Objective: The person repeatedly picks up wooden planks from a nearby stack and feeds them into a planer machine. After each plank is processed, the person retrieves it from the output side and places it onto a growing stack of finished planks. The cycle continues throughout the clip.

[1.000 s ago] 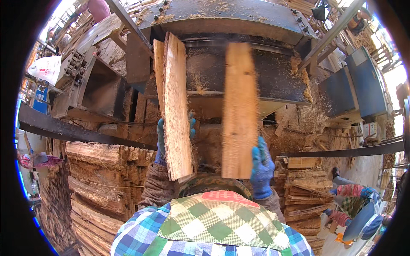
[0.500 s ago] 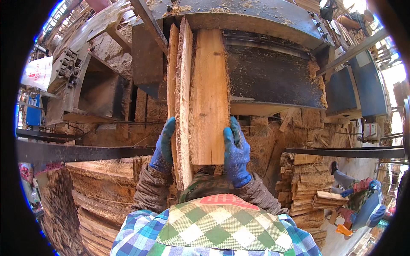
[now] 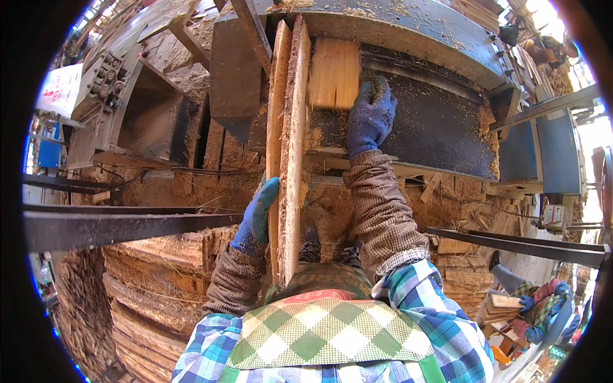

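A short light-brown board (image 3: 334, 73) lies flat on the dark machine bed (image 3: 434, 118), its near end on the metal. My right hand (image 3: 372, 115), in a blue glove, rests at the board's right edge with its fingers loosely bent and apart, gripping nothing. Left of the board, two long rough planks stand on edge side by side, a left plank (image 3: 276, 140) and a right plank (image 3: 294, 140), reaching from the machine back toward my body. My left hand (image 3: 257, 214), gloved too, lies flat along the outer face of the left plank with fingers stretched.
A metal bar (image 3: 252, 32) slants down near the planks' far ends. Dark rails (image 3: 128, 226) cross at waist height on both sides. Stacked wood (image 3: 156, 274) stands at my left. Another person (image 3: 539, 306) handles boards at the far right. Sawdust covers the machine.
The flat board has slid away from me, farther into the machine. My right hand has reached forward with it. My left hand stays by the upright planks, which appear shifted right in view.
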Motion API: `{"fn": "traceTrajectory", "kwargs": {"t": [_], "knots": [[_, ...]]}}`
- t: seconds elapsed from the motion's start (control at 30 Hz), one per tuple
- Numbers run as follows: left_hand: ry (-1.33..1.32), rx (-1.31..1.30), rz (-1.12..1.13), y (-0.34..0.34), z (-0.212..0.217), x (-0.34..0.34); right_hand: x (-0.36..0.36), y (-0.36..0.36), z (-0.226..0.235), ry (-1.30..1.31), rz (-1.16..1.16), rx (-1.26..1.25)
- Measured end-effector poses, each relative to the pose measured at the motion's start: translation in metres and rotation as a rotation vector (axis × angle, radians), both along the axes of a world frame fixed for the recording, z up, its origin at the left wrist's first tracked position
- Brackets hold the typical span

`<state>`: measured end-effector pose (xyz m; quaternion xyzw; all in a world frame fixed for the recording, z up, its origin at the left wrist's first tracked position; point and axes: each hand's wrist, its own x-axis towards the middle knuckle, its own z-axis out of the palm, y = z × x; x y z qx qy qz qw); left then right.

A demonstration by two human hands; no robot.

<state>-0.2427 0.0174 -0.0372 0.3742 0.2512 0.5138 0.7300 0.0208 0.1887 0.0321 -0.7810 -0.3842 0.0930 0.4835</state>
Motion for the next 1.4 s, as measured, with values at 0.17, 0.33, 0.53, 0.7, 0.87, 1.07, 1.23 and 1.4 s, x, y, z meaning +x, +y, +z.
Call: {"fn": "traceTrajectory", "kwargs": {"t": [0.17, 0.33, 0.53, 0.7, 0.87, 1.07, 1.23, 1.4], "knots": [[0.133, 0.368, 0.034, 0.009, 0.025, 0.019, -0.006, -0.033, 0.031, 0.423, 0.344, 0.162], [0.099, -0.218, 0.08, 0.006, 0.052, 0.059, -0.012, -0.193, 0.045, 0.838, 1.065, 0.131], [0.222, -0.164, 0.113, -0.024, 0.039, 0.094, 0.036, -0.305, 0.011, 0.712, 0.576, -0.057], [-0.102, -0.421, -0.028, -0.038, 0.054, 0.096, 0.038, -0.299, 0.011, 0.653, 0.491, 0.015], [0.026, -0.399, 0.051, -0.022, 0.073, 0.096, 0.033, -0.286, 0.012, 0.698, 0.482, -0.021], [-0.055, -0.492, 0.105, -0.013, 0.04, 0.088, 0.024, -0.29, 0.015, 0.776, 0.436, 0.108], [-0.145, -0.437, 0.014, -0.01, 0.033, 0.083, 0.014, -0.288, 0.024, 0.715, 0.304, 0.002], [-0.067, -0.31, 0.002, -0.008, 0.025, 0.074, 0.016, -0.275, 0.016, 0.786, 0.379, 0.038]]}}
